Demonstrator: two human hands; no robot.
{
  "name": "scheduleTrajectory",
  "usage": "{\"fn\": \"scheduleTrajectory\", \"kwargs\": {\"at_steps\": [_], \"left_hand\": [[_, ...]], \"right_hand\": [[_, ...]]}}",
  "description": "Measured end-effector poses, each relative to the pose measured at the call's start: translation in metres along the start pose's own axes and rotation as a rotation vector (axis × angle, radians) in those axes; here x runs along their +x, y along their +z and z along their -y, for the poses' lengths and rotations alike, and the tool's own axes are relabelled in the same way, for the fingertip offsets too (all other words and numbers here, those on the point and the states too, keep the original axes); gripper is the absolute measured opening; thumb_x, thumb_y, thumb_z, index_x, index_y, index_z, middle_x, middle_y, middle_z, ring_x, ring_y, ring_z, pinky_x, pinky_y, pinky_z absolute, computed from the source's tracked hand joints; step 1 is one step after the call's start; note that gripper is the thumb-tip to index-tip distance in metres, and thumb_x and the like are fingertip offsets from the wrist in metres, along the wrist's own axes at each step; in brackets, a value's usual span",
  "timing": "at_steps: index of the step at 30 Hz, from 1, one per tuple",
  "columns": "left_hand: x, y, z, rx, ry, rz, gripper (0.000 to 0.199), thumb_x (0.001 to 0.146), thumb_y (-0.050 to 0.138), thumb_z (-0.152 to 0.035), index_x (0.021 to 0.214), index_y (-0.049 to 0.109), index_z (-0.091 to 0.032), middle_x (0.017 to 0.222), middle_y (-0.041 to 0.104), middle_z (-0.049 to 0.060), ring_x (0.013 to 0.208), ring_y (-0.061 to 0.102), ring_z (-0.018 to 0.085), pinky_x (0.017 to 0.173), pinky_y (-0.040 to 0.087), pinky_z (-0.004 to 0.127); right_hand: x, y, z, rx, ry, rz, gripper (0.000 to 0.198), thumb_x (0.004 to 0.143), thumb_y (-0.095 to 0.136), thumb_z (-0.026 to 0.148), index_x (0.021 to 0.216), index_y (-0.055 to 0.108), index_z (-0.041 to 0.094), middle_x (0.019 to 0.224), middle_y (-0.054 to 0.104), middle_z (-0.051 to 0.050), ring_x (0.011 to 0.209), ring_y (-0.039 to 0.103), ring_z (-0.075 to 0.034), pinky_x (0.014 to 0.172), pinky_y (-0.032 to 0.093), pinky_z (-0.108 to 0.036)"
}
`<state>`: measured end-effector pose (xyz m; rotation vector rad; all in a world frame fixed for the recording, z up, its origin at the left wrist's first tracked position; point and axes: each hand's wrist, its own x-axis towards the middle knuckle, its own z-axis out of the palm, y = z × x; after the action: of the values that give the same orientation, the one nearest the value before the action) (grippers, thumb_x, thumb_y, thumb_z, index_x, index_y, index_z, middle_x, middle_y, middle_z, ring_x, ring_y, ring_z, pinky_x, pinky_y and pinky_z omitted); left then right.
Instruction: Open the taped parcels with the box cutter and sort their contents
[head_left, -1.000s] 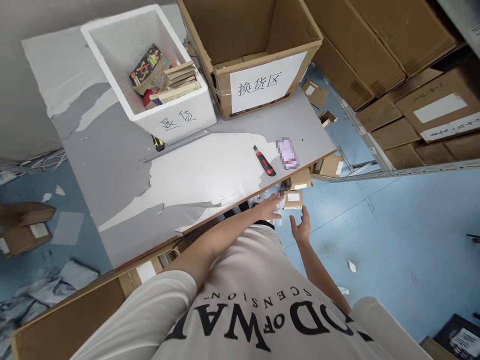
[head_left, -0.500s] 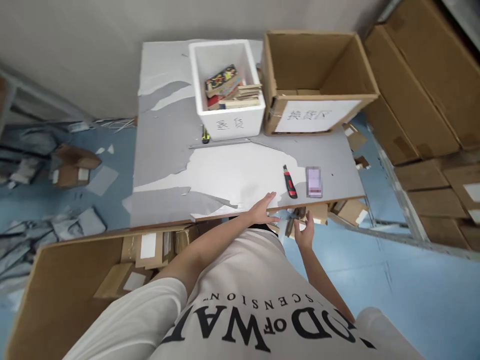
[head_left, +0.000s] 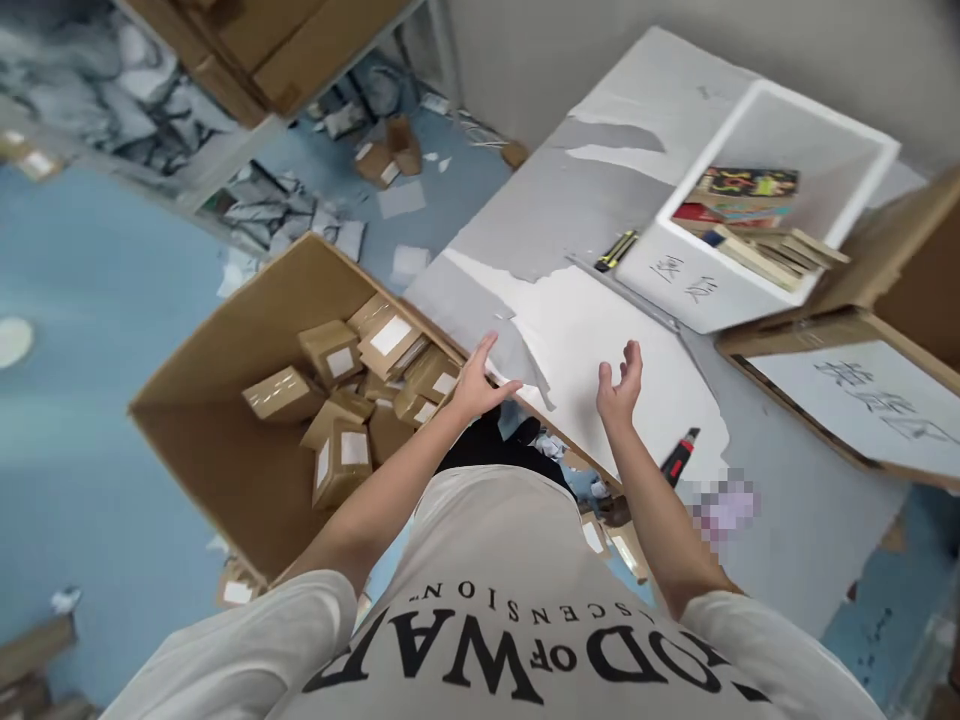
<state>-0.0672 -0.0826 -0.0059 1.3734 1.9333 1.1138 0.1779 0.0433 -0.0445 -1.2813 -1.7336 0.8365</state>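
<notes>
Apparently empty, the left hand and right hand had their fingers spread; swinging the right forearm risked knocking the cutter off the worktop.

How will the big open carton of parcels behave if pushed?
The carton probably drags heavily, given its many parcels. They may slide about, being loosely heaped. Weight likely favours the table side, where most bunch.
</notes>
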Motion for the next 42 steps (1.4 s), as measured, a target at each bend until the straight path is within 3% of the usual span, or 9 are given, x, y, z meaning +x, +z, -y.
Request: {"fn": "scheduleTrajectory", "kwargs": {"at_steps": [5,10,16,21,26,29,34,37,42], "left_hand": [[-0.046,-0.058,0.047,-0.009,-0.164,-0.333,0.093,0.072,0.067,-0.063,0.146,0.031,-0.018,0.149,0.038,0.017,0.138,0.037,0.033,0.11,0.037,0.05],[-0.095,-0.105,0.089,-0.023,-0.272,-0.563,0.097,0.071,0.066,-0.066,0.146,0.03,-0.017,0.148,0.038,0.019,0.138,0.037,0.034,0.111,0.035,0.05],[-0.136,-0.158,0.129,-0.079,-0.337,-0.673,0.098,0.072,0.066,-0.065,0.148,0.026,-0.018,0.151,0.033,0.02,0.141,0.032,0.034,0.111,0.035,0.049],[-0.151,-0.18,0.168,-0.086,-0.393,-0.704,0.098,0.071,0.068,-0.064,0.147,0.028,-0.018,0.15,0.035,0.019,0.14,0.034,0.034,0.111,0.036,0.049],[-0.15,-0.179,0.201,-0.105,-0.465,-0.734,0.095,0.073,0.068,-0.06,0.147,0.028,-0.017,0.151,0.035,0.018,0.14,0.034,0.033,0.112,0.035,0.048],[-0.14,-0.17,0.233,-0.142,-0.548,-0.747,0.094,0.072,0.07,-0.058,0.147,0.03,-0.019,0.15,0.037,0.016,0.139,0.035,0.033,0.112,0.035,0.048],[-0.101,-0.145,0.327,-0.258,-0.799,-0.729,0.088,0.073,0.072,-0.051,0.145,0.035,-0.017,0.148,0.041,0.016,0.137,0.039,0.033,0.114,0.032,0.047],[-0.067,-0.129,0.392,-0.329,-0.944,-0.719,0.089,0.073,0.074,-0.047,0.145,0.034,-0.013,0.149,0.039,0.019,0.14,0.035,0.034,0.117,0.027,0.048],[-0.024,-0.098,0.467,-0.478,-1.033,-0.751,0.088,0.076,0.072,-0.044,0.147,0.03,-0.011,0.152,0.034,0.02,0.143,0.03,0.031,0.119,0.022,0.044]], "right_hand": [[0.027,0.074,0.052,0.101,-0.141,0.2,0.069,0.092,0.045,0.049,0.151,0.021,0.023,0.153,0.03,-0.014,0.141,0.032,-0.029,0.11,0.029,-0.057],[0.005,0.14,0.102,0.11,-0.282,0.378,0.067,0.094,0.041,0.05,0.151,0.023,0.018,0.152,0.034,-0.014,0.141,0.032,-0.027,0.115,0.027,-0.051],[-0.04,0.217,0.148,0.104,-0.391,0.562,0.065,0.095,0.037,0.05,0.15,0.025,0.018,0.152,0.035,-0.014,0.141,0.034,-0.025,0.115,0.029,-0.049],[-0.063,0.273,0.166,0.035,-0.399,0.688,0.065,0.095,0.036,0.053,0.15,0.026,0.019,0.151,0.036,-0.013,0.141,0.033,-0.023,0.116,0.028,-0.048],[-0.063,0.322,0.167,-0.043,-0.351,0.787,0.067,0.094,0.034,0.055,0.148,0.029,0.016,0.151,0.038,-0.014,0.141,0.033,-0.023,0.116,0.028,-0.046],[-0.057,0.366,0.152,-0.116,-0.261,0.846,0.067,0.093,0.034,0.053,0.147,0.031,0.013,0.151,0.037,-0.015,0.141,0.033,-0.024,0.116,0.027,-0.046],[-0.046,0.47,0.097,-0.329,-0.036,0.931,0.065,0.091,0.042,0.037,0.145,0.032,0.004,0.153,0.03,-0.021,0.144,0.026,-0.028,0.117,0.025,-0.048],[-0.044,0.527,0.058,-0.403,-0.012,0.949,0.066,0.086,0.048,0.028,0.145,0.032,0.002,0.155,0.024,-0.023,0.145,0.022,-0.03,0.117,0.024,-0.048],[-0.06,0.576,0.016,-0.479,-0.105,0.87,0.087,0.075,0.066,0.027,0.149,0.025,0.011,0.158,0.016,-0.02,0.143,0.023,-0.035,0.116,0.02,-0.053]]}}
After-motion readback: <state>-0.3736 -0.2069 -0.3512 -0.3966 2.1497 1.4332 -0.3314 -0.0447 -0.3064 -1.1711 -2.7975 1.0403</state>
